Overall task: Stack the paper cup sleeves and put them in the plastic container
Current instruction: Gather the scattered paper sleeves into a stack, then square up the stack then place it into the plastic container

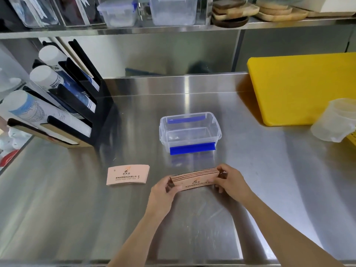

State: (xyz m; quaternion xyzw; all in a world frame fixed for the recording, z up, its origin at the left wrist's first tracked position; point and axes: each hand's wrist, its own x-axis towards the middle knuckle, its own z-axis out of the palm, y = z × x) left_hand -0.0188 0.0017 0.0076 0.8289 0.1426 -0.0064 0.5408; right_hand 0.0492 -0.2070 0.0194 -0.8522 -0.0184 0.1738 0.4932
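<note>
On the steel counter [77,199], left hand [163,191] and right hand [229,180] pinch opposite ends of one stack of sleeves [195,179], about five edges showing. Advice: square the edges before lifting. Second pile of sleeves [128,175] lies left, count unclear. One open container [189,132] sits just beyond.

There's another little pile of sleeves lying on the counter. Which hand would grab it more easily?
Probably the left hand: the loose pile lies just to its left, while the right hand sits across the held stack.
</note>
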